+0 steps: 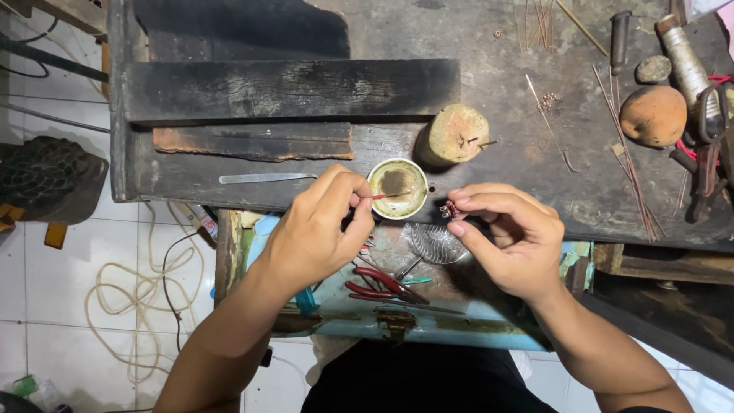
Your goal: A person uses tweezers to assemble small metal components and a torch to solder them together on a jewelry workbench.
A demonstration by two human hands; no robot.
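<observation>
Dipping thin red brush [377, 196] w/ pinched left hand [321, 229] into round cup [397, 187]; right hand [508, 237] pinches small beaded piece [449, 209] at scarred workbench [497, 61].

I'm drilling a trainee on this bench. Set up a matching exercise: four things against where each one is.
Things:
1. brush
2. small piece
3. pliers
4. metal strip

Places:
A. in the tray below the bench
B. flat on the bench, left of the cup
C. in the left hand, tip over the cup
D. pinched in the right hand

Pairs: 1-C, 2-D, 3-A, 4-B
</observation>
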